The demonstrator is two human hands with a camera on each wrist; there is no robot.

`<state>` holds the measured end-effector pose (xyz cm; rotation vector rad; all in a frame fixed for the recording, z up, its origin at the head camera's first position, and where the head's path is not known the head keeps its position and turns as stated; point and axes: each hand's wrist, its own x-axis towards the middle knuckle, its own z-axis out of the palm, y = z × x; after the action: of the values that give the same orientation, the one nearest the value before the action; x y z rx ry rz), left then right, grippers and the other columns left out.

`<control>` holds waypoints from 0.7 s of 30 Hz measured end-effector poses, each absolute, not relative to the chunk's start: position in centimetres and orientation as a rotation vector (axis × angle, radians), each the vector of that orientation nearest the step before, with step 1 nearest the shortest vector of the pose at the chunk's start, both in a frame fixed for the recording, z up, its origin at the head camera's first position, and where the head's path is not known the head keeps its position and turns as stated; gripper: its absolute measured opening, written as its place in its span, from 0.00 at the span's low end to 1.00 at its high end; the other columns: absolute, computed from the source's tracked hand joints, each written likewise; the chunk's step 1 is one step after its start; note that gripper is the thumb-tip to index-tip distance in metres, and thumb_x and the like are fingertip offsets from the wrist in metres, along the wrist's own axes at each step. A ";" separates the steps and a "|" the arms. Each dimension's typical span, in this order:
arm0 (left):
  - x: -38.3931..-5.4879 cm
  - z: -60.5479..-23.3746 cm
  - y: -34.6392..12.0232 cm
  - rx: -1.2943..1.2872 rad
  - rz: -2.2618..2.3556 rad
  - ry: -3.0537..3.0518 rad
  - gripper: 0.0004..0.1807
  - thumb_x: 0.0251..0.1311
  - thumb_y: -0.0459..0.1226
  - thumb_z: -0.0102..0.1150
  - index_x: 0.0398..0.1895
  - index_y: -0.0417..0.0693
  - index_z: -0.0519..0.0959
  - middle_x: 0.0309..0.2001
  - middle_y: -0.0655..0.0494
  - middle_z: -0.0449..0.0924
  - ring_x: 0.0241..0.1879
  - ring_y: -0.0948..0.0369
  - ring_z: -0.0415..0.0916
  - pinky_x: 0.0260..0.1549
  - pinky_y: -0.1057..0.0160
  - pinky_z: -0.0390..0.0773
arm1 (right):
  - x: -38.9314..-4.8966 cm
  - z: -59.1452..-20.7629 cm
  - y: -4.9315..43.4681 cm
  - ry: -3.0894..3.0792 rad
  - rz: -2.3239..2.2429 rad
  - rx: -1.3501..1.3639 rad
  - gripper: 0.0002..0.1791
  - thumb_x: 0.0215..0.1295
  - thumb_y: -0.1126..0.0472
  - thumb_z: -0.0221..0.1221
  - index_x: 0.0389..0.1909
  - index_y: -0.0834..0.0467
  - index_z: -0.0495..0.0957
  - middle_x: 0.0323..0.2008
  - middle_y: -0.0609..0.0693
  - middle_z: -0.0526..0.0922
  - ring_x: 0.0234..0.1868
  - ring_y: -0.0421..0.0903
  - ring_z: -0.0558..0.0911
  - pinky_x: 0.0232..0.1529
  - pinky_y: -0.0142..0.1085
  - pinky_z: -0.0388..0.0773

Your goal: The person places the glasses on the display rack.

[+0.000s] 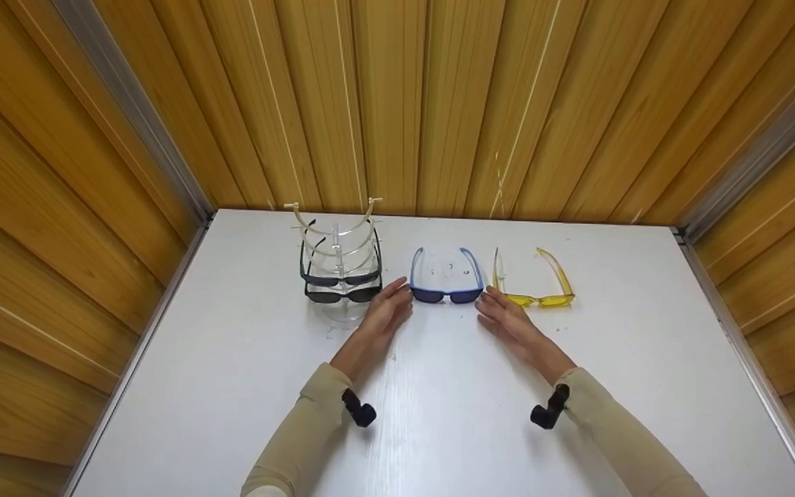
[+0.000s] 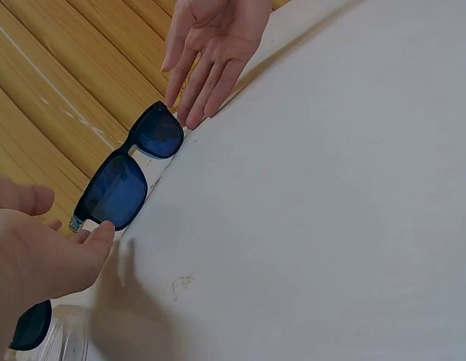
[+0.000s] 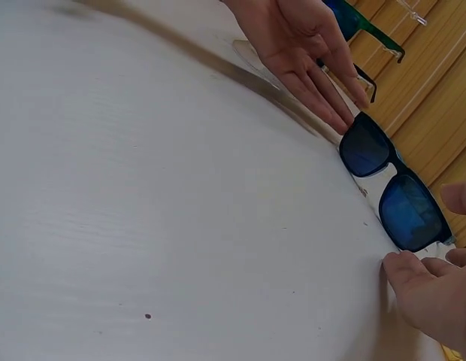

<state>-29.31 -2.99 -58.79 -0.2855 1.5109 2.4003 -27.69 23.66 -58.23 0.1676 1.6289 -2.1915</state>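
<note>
A pair of blue-framed sunglasses (image 1: pixel 429 297) with dark lenses lies on the white table, its temples unfolded toward the back. On its left side is my left hand (image 1: pixel 385 310), fingers extended, the fingertips close to the frame's corner. My right hand (image 1: pixel 510 319) mirrors it on the right side, fingers also loosely straight. Both wrist views show the dark blue lenses (image 2: pixel 119 192) between the two hands, and neither hand grips the frame. Whether the fingertips touch it, I cannot tell. Yellow glasses (image 1: pixel 557 301) lie unfolded just beyond my right hand.
Left of my left hand stands a clear display rack (image 1: pixel 337 252) with several curved arms. It carries an upper pair of dark sunglasses (image 1: pixel 324 281) and a lower pair (image 1: pixel 323 297). Wood-patterned panels (image 1: pixel 390 103) rise behind the table (image 1: pixel 439 428) and on both sides.
</note>
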 end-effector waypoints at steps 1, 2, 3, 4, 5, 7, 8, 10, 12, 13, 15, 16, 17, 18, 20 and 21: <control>-29.4 -58.8 -2.9 -0.279 2.403 1.511 0.29 0.72 0.28 0.49 0.75 0.36 0.63 0.72 0.37 0.67 0.54 0.58 0.74 0.73 0.52 0.69 | -27.8 -58.3 23.7 1.627 -2.194 0.160 0.43 0.78 0.67 0.49 0.82 0.64 0.33 0.83 0.62 0.34 0.84 0.57 0.43 0.83 0.47 0.49; -29.4 -58.8 -2.9 -0.273 2.405 1.513 0.29 0.72 0.28 0.49 0.75 0.36 0.63 0.72 0.37 0.67 0.55 0.58 0.74 0.74 0.51 0.68 | -27.8 -58.3 23.6 1.622 -2.199 0.160 0.42 0.78 0.67 0.49 0.82 0.63 0.33 0.83 0.62 0.34 0.84 0.56 0.43 0.83 0.47 0.49; -29.5 -58.9 -2.8 -0.270 2.408 1.509 0.29 0.72 0.28 0.49 0.75 0.35 0.63 0.72 0.36 0.67 0.56 0.58 0.73 0.74 0.51 0.67 | -27.9 -58.2 23.6 1.621 -2.199 0.156 0.42 0.78 0.67 0.49 0.82 0.63 0.33 0.83 0.61 0.34 0.84 0.56 0.43 0.84 0.47 0.49; -29.5 -58.9 -2.8 -0.264 2.410 1.510 0.29 0.72 0.28 0.49 0.75 0.35 0.62 0.72 0.36 0.67 0.57 0.57 0.72 0.75 0.51 0.66 | -28.0 -58.2 23.6 1.622 -2.198 0.157 0.42 0.78 0.67 0.49 0.82 0.63 0.34 0.83 0.60 0.34 0.84 0.56 0.44 0.84 0.47 0.49; -29.6 -58.9 -2.7 -0.259 2.412 1.508 0.29 0.71 0.28 0.49 0.75 0.35 0.62 0.72 0.36 0.67 0.58 0.57 0.72 0.76 0.51 0.65 | -28.0 -58.2 23.6 1.621 -2.192 0.148 0.42 0.78 0.67 0.48 0.82 0.63 0.33 0.83 0.60 0.34 0.84 0.56 0.44 0.84 0.46 0.49; -29.5 -59.0 -2.7 -0.249 2.414 1.505 0.29 0.71 0.27 0.49 0.75 0.34 0.62 0.73 0.36 0.67 0.59 0.57 0.71 0.76 0.52 0.63 | -28.0 -58.1 23.6 1.616 -2.186 0.143 0.42 0.78 0.67 0.48 0.82 0.63 0.34 0.83 0.59 0.34 0.84 0.56 0.45 0.84 0.46 0.49; -29.4 -59.0 -2.7 -0.248 2.414 1.500 0.29 0.71 0.27 0.49 0.75 0.34 0.62 0.73 0.36 0.66 0.60 0.57 0.71 0.77 0.52 0.63 | -27.9 -58.0 23.6 1.613 -2.186 0.145 0.42 0.78 0.67 0.49 0.82 0.63 0.34 0.83 0.59 0.35 0.84 0.56 0.45 0.83 0.46 0.49; -29.3 -59.0 -2.8 -0.246 2.411 1.489 0.29 0.71 0.27 0.49 0.75 0.35 0.63 0.73 0.36 0.66 0.62 0.57 0.70 0.77 0.52 0.63 | -27.8 -57.9 23.6 1.613 -2.176 0.137 0.42 0.79 0.67 0.49 0.82 0.63 0.34 0.83 0.59 0.36 0.83 0.56 0.46 0.83 0.46 0.49; -29.2 -59.0 -2.8 -0.245 2.407 1.481 0.29 0.71 0.27 0.50 0.75 0.36 0.63 0.72 0.36 0.67 0.62 0.57 0.70 0.76 0.53 0.64 | -27.7 -57.9 23.7 1.604 -2.182 0.148 0.41 0.79 0.67 0.49 0.82 0.64 0.35 0.83 0.60 0.38 0.83 0.56 0.49 0.83 0.45 0.50; -29.1 -59.1 -2.9 -0.244 2.403 1.487 0.29 0.71 0.27 0.50 0.75 0.36 0.64 0.72 0.37 0.67 0.61 0.58 0.71 0.75 0.54 0.65 | -27.6 -57.8 23.8 1.609 -2.183 0.152 0.40 0.79 0.66 0.49 0.82 0.64 0.36 0.83 0.60 0.40 0.82 0.56 0.51 0.83 0.45 0.51; -29.0 -59.2 -2.9 -0.235 2.397 1.506 0.29 0.71 0.27 0.51 0.75 0.35 0.64 0.71 0.37 0.68 0.58 0.59 0.73 0.73 0.54 0.68 | -27.5 -57.8 24.0 1.624 -2.170 0.146 0.39 0.79 0.66 0.48 0.81 0.65 0.37 0.83 0.62 0.43 0.81 0.55 0.55 0.83 0.43 0.53; -29.0 -59.2 -3.0 -0.236 2.393 1.516 0.29 0.70 0.27 0.51 0.75 0.36 0.64 0.71 0.37 0.69 0.55 0.60 0.74 0.72 0.54 0.69 | -27.5 -57.8 24.0 1.637 -2.161 0.143 0.39 0.79 0.66 0.48 0.81 0.66 0.38 0.82 0.62 0.44 0.80 0.54 0.57 0.82 0.43 0.53; -28.9 -59.2 -3.0 -0.234 2.393 1.521 0.29 0.70 0.27 0.52 0.74 0.36 0.64 0.70 0.37 0.70 0.52 0.61 0.75 0.71 0.54 0.71 | -27.4 -57.8 24.1 1.648 -2.156 0.151 0.38 0.79 0.66 0.49 0.81 0.66 0.40 0.82 0.63 0.47 0.79 0.54 0.60 0.82 0.43 0.55; -28.9 -59.3 -3.1 -0.232 2.389 1.530 0.29 0.70 0.27 0.52 0.74 0.36 0.65 0.69 0.38 0.72 0.50 0.62 0.76 0.69 0.54 0.72 | -27.3 -57.7 24.2 1.659 -2.147 0.146 0.38 0.79 0.66 0.49 0.81 0.66 0.40 0.81 0.63 0.48 0.79 0.53 0.61 0.82 0.43 0.56; -28.7 -59.2 -3.2 -0.250 2.386 1.519 0.29 0.69 0.27 0.53 0.74 0.37 0.66 0.65 0.40 0.74 0.46 0.63 0.77 0.66 0.55 0.75 | -27.2 -57.6 24.3 1.668 -2.137 0.140 0.37 0.79 0.66 0.49 0.81 0.66 0.42 0.81 0.64 0.50 0.79 0.53 0.61 0.81 0.43 0.57; -28.6 -59.2 -3.3 -0.259 2.384 1.511 0.29 0.69 0.27 0.53 0.74 0.38 0.66 0.64 0.41 0.75 0.45 0.63 0.77 0.65 0.55 0.77 | -27.1 -57.6 24.4 1.667 -2.138 0.139 0.37 0.79 0.67 0.49 0.81 0.66 0.42 0.80 0.64 0.51 0.79 0.53 0.61 0.81 0.43 0.57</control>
<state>-28.61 -3.26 -59.17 -0.2594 1.5111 2.3844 -27.12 24.35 -57.58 0.1390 1.6666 -2.1385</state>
